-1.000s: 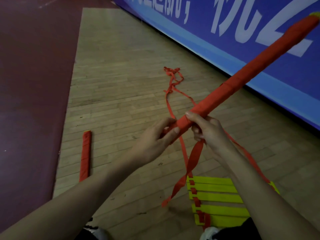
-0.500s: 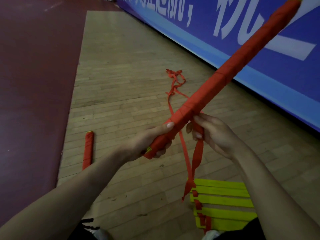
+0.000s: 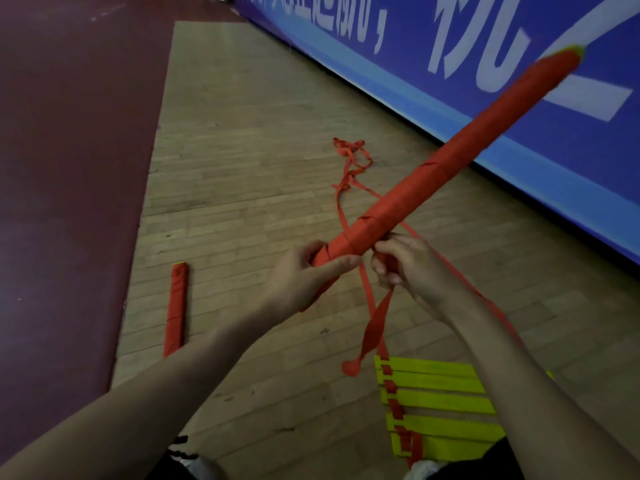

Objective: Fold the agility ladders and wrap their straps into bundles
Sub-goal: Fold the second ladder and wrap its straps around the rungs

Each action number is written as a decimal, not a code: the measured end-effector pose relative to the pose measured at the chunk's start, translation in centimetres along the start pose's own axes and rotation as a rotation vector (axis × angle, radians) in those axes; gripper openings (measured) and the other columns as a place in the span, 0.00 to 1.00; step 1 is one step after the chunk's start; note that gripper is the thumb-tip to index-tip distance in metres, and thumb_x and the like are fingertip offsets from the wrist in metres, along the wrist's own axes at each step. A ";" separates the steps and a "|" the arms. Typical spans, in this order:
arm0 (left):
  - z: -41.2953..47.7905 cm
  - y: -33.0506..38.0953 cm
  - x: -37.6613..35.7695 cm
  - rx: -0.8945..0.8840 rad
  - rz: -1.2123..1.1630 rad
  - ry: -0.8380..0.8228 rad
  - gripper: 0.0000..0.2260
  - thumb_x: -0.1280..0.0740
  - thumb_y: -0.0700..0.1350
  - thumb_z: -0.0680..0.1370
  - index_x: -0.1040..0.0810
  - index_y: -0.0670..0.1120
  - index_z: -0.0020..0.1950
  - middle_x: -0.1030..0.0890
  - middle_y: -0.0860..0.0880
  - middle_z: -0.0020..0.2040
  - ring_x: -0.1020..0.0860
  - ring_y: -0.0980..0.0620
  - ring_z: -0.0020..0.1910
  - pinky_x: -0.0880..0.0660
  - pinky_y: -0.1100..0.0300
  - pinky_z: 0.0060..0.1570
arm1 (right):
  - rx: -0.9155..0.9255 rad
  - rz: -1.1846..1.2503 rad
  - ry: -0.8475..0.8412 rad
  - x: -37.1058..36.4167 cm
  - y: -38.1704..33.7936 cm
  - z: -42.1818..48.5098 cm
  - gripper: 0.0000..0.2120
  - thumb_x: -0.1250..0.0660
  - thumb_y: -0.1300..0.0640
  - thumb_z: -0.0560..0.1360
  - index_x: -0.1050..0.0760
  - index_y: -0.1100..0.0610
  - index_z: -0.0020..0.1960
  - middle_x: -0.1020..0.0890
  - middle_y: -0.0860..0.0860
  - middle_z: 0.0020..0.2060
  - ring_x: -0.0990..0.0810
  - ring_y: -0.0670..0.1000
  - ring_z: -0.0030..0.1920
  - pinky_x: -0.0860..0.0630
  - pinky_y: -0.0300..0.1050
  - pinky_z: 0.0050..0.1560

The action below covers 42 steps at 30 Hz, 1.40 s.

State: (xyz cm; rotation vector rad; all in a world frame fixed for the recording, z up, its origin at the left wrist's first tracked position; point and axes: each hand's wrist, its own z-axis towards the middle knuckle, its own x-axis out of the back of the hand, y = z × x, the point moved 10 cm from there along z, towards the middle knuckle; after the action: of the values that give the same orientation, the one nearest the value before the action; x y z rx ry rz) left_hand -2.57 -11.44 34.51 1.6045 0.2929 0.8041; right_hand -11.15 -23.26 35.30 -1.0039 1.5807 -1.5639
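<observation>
left hand (image 3: pixel 304 278) gripping wrapped bundle (image 3: pixel 440 168), right hand (image 3: pixel 412 268) pinching strap (image 3: pixel 375 317) beside it

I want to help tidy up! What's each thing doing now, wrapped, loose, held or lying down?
Held bundle: wrapped in red, held up at a slant.
Left hand: grips its near end.
Right hand: pinches the strap.
Strap: loose, hanging, trailing on the floor.
Other bundle: wrapped, lying on the floor.
Yellow ladder: rungs gathered on the floor, unwrapped.

Red strap-wrapped ladder bundle (image 3: pixel 433 171) tilted up-right — loose strap (image 3: pixel 375 323) dangling; yellow ladder (image 3: pixel 436 400) flat btm-right.
</observation>
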 end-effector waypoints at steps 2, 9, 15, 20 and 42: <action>-0.1 0.6 0.8 -0.089 0.195 0.121 0.19 0.28 0.61 0.70 0.21 0.49 0.51 0.23 0.49 0.33 0.27 0.55 0.29 0.29 0.57 0.32 | -0.007 0.044 -0.012 -0.4 -0.2 -0.4 0.14 0.35 0.48 0.73 0.27 0.57 0.37 0.27 0.50 0.25 0.37 0.46 0.22 0.34 0.42 0.28; -1.1 1.2 -1.2 -0.129 0.537 0.190 0.31 0.41 0.71 0.69 0.29 0.50 0.62 0.21 0.49 0.52 0.22 0.46 0.49 0.26 0.47 0.48 | -0.032 0.009 0.250 1.8 0.1 -0.6 0.19 0.34 0.45 0.76 0.31 0.56 0.34 0.34 0.46 0.20 0.37 0.44 0.19 0.39 0.41 0.24; -0.7 0.5 -2.9 0.151 -0.339 -0.261 0.16 0.36 0.55 0.77 0.24 0.44 0.54 0.18 0.43 0.41 0.19 0.46 0.33 0.19 0.54 0.34 | -0.022 0.185 0.130 1.3 -0.2 -0.5 0.15 0.31 0.46 0.71 0.29 0.56 0.38 0.35 0.46 0.19 0.40 0.43 0.19 0.40 0.37 0.22; -3.3 0.5 -5.4 0.414 -0.800 -0.680 0.24 0.40 0.61 0.74 0.20 0.41 0.52 0.20 0.44 0.40 0.23 0.51 0.28 0.25 0.61 0.27 | 0.016 0.244 -0.014 -0.9 -0.6 -0.4 0.13 0.32 0.44 0.70 0.25 0.53 0.34 0.34 0.46 0.21 0.39 0.43 0.20 0.37 0.36 0.24; -2.2 2.4 -2.1 -0.279 0.837 0.122 0.22 0.44 0.61 0.79 0.30 0.45 0.61 0.23 0.45 0.52 0.22 0.42 0.47 0.24 0.47 0.44 | -0.142 -0.038 0.085 -0.7 2.2 0.0 0.25 0.35 0.30 0.68 0.31 0.50 0.27 0.35 0.48 0.21 0.39 0.45 0.20 0.39 0.36 0.22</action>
State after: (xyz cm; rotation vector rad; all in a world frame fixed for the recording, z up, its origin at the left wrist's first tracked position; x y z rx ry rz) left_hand -6.07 -11.57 36.06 1.3933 -0.4299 1.5040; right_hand -10.96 -22.70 33.11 -1.0616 1.7617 -1.5556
